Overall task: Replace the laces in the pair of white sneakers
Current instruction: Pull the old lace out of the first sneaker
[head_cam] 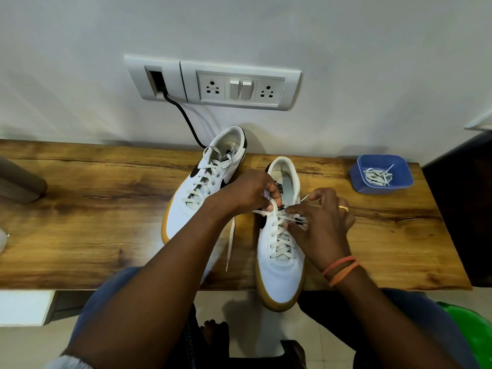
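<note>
Centre frame, the left hand [250,191] pinches the lace [231,241] beside the right hand [320,222], fingers curled on its crossing, above the sneaker's [282,265] top eyelets.

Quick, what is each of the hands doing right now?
Left hand: pinches a lace end at the near sneaker.
Right hand: fingers curled on the lace at the upper eyelets.

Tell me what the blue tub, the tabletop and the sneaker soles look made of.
Small blue square tub: likely plastic, smooth with a slight sheen. Brown tabletop: wood or wood-look laminate, with visible grain and knots. Tan sneaker soles: probably gum rubber, matte.
</note>
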### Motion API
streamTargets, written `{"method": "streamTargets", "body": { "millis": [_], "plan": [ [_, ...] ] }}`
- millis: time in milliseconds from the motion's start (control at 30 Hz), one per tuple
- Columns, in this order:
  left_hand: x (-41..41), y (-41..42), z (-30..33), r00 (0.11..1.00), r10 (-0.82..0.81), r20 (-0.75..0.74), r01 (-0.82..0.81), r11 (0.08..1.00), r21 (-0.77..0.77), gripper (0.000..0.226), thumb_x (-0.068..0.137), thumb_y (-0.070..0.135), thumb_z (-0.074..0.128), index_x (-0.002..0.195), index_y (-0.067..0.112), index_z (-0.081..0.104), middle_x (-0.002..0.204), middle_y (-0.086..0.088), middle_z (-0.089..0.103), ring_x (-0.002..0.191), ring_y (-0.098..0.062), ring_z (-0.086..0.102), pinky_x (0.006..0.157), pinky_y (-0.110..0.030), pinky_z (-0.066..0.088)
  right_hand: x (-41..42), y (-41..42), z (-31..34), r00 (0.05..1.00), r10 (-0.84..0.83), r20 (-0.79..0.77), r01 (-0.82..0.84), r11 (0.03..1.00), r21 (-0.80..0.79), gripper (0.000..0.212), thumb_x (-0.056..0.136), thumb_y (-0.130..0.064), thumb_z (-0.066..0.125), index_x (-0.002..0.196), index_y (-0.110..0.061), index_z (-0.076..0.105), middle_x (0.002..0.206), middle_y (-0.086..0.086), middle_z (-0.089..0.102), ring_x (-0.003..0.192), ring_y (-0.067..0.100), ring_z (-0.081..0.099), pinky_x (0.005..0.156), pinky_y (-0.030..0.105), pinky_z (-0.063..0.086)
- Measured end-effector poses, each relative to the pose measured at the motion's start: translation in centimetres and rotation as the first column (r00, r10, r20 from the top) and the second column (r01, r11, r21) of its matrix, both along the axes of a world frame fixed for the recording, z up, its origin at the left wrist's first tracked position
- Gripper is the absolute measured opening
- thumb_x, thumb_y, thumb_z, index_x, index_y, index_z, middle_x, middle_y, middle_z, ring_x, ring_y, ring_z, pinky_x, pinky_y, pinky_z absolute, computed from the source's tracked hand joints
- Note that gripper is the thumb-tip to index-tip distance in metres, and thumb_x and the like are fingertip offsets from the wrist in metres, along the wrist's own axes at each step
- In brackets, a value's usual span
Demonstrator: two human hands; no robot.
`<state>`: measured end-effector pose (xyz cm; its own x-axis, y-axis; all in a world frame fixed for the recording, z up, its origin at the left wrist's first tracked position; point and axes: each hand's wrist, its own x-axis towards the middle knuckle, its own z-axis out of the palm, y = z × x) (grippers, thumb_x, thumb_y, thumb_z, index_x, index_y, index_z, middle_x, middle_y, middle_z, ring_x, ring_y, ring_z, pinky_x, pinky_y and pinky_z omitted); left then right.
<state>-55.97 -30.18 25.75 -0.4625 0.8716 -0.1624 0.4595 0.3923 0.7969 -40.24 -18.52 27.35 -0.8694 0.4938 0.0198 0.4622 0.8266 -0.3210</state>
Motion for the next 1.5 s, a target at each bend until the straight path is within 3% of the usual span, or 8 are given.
{"method": "streamTargets", "body": {
  "millis": [267, 467, 700, 833, 1033, 1267, 1400, 1500],
  "plan": [
    [0.0, 0.1, 0.2, 0.999, 0.007, 0.033, -0.007, 1.000, -0.006, 0.021, 0.074, 0.000, 0.079, 0.093, 0.010, 0.078, 0.093, 0.000, 0.071, 0.073, -0.002, 0.059, 0.067, -0.020, 0.050, -0.2, 0.6, -0.4, 0.994, -0.042, -0.102, 0.033, 0.996, -0.084, 0.011, 0.071, -0.028, 0.084, 0.073, -0.033, 0.074, 0.108, -0.005, 0.043, 0.112, 0.022, 0.039, 0.087, 0.036, 0.020],
    [-0.2, 0.0, -0.3, 1.000, -0.026, -0.003, 0.026, 1.000, 0.009, 0.021, 0.073, 0.003, 0.080, 0.090, 0.016, 0.078, 0.097, 0.001, 0.073, 0.078, 0.001, 0.058, 0.072, -0.022, 0.048, 2.5, 4.8, 0.5, 0.979, -0.177, 0.103, 0.196, 0.954, -0.226, 0.030, 0.070, -0.036, 0.084, 0.060, -0.050, 0.059, 0.115, -0.001, 0.053, 0.116, 0.021, 0.044, 0.095, 0.043, 0.031],
    [-0.2, 0.1, -0.1, 1.000, -0.016, -0.010, 0.016, 1.000, -0.013, 0.020, 0.075, 0.003, 0.079, 0.091, 0.015, 0.078, 0.098, 0.002, 0.071, 0.073, 0.008, 0.056, 0.068, -0.011, 0.041, 0.6, 1.4, 0.1, 0.996, 0.017, -0.089, -0.026, 0.995, -0.100, 0.026, 0.071, -0.039, 0.083, 0.095, -0.043, 0.074, 0.114, -0.005, 0.042, 0.114, 0.021, 0.039, 0.091, 0.040, 0.026],
    [-0.1, 0.1, -0.1, 0.999, -0.022, -0.023, 0.022, 1.000, -0.015, 0.020, 0.075, 0.003, 0.079, 0.093, 0.012, 0.078, 0.092, 0.004, 0.068, 0.075, 0.003, 0.056, 0.070, -0.015, 0.041, -0.7, -0.5, -1.1, 0.999, 0.042, -0.015, -0.042, 0.998, -0.042, 0.014, 0.075, -0.027, 0.081, 0.085, -0.035, 0.076, 0.116, 0.000, 0.048, 0.116, 0.030, 0.040, 0.090, 0.041, 0.024],
    [-0.1, 0.0, 0.0, 1.000, -0.027, -0.008, 0.027, 1.000, 0.006, 0.019, 0.074, 0.002, 0.079, 0.090, 0.013, 0.078, 0.095, 0.000, 0.072, 0.077, -0.002, 0.057, 0.073, -0.022, 0.046, 0.0, 0.5, -0.2, 0.993, -0.023, -0.114, 0.014, 0.997, -0.080, 0.012, 0.074, -0.029, 0.080, 0.070, -0.035, 0.070, 0.106, -0.003, 0.046, 0.107, 0.024, 0.040, 0.086, 0.037, 0.023],
    [-0.1, 0.1, 0.0, 1.000, -0.006, 0.002, 0.006, 1.000, -0.021, 0.019, 0.075, 0.003, 0.080, 0.089, 0.015, 0.078, 0.097, -0.001, 0.072, 0.080, -0.007, 0.059, 0.073, -0.023, 0.048, 3.6, 5.7, 0.9, 0.963, -0.172, 0.207, 0.216, 0.953, -0.213, 0.019, 0.076, -0.039, 0.078, 0.068, -0.044, 0.062, 0.116, 0.001, 0.056, 0.119, 0.023, 0.043, 0.086, 0.039, 0.029],
    [-0.2, 0.1, 0.0, 1.000, -0.017, -0.019, 0.017, 0.999, -0.036, 0.019, 0.076, 0.004, 0.079, 0.091, 0.016, 0.078, 0.099, -0.001, 0.072, 0.084, -0.008, 0.059, 0.076, -0.024, 0.048, 2.2, 4.0, 0.2, 0.993, -0.091, 0.071, 0.103, 0.975, -0.194, 0.020, 0.068, -0.043, 0.080, 0.079, -0.046, 0.064, 0.112, 0.000, 0.048, 0.114, 0.024, 0.046, 0.096, 0.049, 0.038],
    [-0.3, 0.1, -0.1, 1.000, -0.022, -0.018, 0.022, 1.000, -0.018, 0.021, 0.075, 0.004, 0.080, 0.093, 0.014, 0.078, 0.100, -0.001, 0.072, 0.085, -0.006, 0.058, 0.078, -0.025, 0.049, 0.8, 1.8, -0.4, 1.000, -0.002, -0.010, 0.001, 0.991, -0.135, 0.026, 0.070, -0.039, 0.082, 0.093, -0.041, 0.070, 0.111, -0.004, 0.043, 0.113, 0.020, 0.043, 0.096, 0.045, 0.033]
  ]
}}
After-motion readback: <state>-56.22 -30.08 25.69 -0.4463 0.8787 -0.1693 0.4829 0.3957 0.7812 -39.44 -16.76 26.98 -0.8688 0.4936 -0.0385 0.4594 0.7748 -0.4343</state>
